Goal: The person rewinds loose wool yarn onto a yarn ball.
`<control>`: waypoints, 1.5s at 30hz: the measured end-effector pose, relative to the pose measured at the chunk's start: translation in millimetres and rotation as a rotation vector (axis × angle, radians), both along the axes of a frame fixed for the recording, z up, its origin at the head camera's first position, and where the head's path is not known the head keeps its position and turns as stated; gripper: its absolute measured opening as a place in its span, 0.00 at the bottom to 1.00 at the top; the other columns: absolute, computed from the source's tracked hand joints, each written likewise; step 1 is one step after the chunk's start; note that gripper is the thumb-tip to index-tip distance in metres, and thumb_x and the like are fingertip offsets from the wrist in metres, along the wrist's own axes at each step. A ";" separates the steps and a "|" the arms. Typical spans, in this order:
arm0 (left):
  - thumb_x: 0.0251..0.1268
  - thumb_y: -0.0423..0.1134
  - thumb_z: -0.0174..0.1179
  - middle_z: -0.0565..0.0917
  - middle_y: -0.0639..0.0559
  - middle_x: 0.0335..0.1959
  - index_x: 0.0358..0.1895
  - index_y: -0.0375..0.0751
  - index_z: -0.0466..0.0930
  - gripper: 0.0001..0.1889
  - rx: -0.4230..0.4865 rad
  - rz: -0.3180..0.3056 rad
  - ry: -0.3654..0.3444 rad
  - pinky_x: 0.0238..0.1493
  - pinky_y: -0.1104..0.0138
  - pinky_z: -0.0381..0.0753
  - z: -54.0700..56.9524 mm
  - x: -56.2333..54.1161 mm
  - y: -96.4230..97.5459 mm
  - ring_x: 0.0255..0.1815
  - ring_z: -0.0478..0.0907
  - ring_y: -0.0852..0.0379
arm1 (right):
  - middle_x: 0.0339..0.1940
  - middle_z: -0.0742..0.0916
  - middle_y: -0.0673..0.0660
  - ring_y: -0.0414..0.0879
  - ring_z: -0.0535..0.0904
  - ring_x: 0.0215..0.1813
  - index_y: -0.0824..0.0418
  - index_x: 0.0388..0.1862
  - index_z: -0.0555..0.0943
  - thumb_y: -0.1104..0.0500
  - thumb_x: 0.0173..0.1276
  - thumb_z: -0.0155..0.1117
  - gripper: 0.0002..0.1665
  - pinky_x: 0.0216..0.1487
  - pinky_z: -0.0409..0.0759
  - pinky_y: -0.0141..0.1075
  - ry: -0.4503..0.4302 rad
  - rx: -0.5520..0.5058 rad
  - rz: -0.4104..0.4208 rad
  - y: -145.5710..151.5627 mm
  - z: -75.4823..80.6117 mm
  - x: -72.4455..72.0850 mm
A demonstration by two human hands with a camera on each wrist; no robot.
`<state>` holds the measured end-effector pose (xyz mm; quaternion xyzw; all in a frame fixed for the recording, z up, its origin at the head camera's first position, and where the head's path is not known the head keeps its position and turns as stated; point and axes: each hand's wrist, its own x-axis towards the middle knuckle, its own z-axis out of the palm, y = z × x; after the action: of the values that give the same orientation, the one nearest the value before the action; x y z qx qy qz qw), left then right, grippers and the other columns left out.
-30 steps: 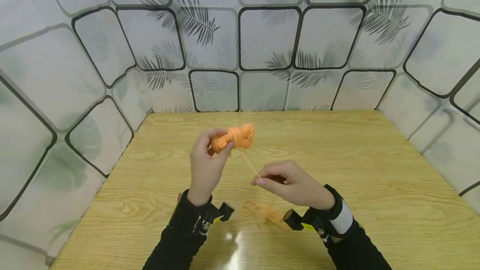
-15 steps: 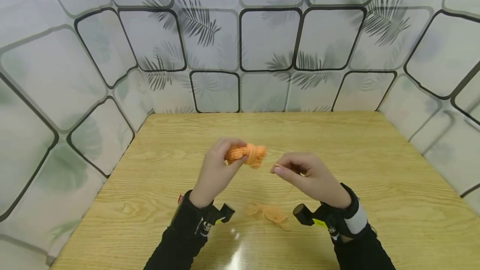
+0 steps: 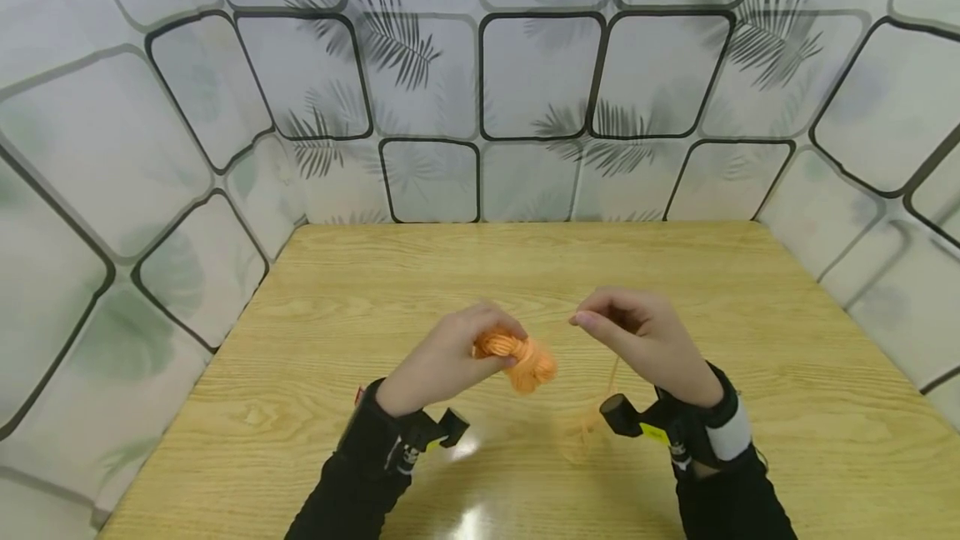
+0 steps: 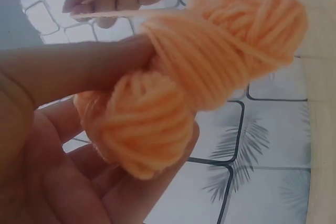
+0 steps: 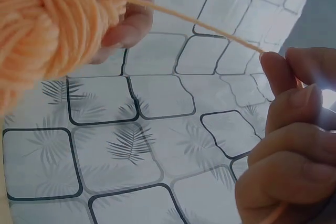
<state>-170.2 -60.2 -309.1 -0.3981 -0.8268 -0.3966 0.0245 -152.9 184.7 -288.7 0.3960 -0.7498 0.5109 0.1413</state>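
Observation:
My left hand (image 3: 442, 361) holds a small bundle of orange yarn (image 3: 528, 367), thumb on one side and fingers on the other. Wraps of yarn circle the bundle's waist, as the left wrist view shows on the yarn bundle (image 4: 202, 59). A strand of yarn (image 5: 197, 22) runs taut from it to my right hand (image 3: 652, 344), which pinches it between thumb and index finger. Below the right hand, a tail of yarn hangs towards a loose, blurred heap of yarn (image 3: 581, 436) over the table. The left palm and the fingers behind the bundle are partly hidden.
Both hands are above a wood-grain table (image 3: 360, 290). Pale patterned cloth (image 3: 540, 77) with dark outlines and leaf prints stands around its back and sides. Cameras are strapped to both wrists, over dark sleeves (image 3: 348, 473).
My left hand has moved right and nearer with the yarn bundle, which has turned to tilt down to the right. My right hand has moved right and slightly up, still pinching the strand.

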 end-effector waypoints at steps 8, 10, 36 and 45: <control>0.58 0.33 0.63 0.78 0.56 0.42 0.46 0.46 0.78 0.12 0.025 -0.194 -0.114 0.31 0.71 0.73 4.1 2.1 -4.5 0.34 0.70 0.62 | 0.20 0.72 0.49 0.40 0.59 0.16 0.61 0.36 0.79 0.73 0.66 0.52 0.11 0.17 0.60 0.34 -0.027 -0.024 -0.029 4.2 -0.4 -5.8; 0.58 0.33 0.63 0.78 0.56 0.43 0.45 0.46 0.77 0.12 0.047 -0.244 -0.146 0.30 0.71 0.73 5.1 2.9 -5.4 0.34 0.69 0.62 | 0.19 0.71 0.48 0.39 0.59 0.16 0.59 0.36 0.79 0.72 0.67 0.53 0.11 0.17 0.61 0.34 -0.034 -0.003 -0.057 5.2 -2.1 -9.0; 0.59 0.39 0.62 0.74 0.51 0.50 0.47 0.51 0.76 0.13 0.698 -0.287 -0.437 0.37 0.71 0.78 11.4 12.0 -14.5 0.41 0.76 0.59 | 0.28 0.81 0.52 0.39 0.73 0.24 0.69 0.38 0.80 0.68 0.69 0.53 0.08 0.27 0.75 0.33 -0.238 0.075 0.203 -27.7 -35.3 -35.9; 0.57 0.39 0.64 0.75 0.54 0.46 0.46 0.53 0.76 0.13 0.826 -0.074 -0.365 0.35 0.72 0.76 13.1 12.5 -12.3 0.38 0.74 0.61 | 0.31 0.80 0.53 0.38 0.75 0.31 0.66 0.48 0.76 0.67 0.70 0.52 0.11 0.31 0.73 0.33 -0.295 0.159 0.209 -45.6 -38.2 -29.7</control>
<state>-157.7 -72.5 -296.0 -0.3077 -0.5752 -0.7577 0.0209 -182.5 139.2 -326.9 0.4025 -0.7553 0.5142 -0.0558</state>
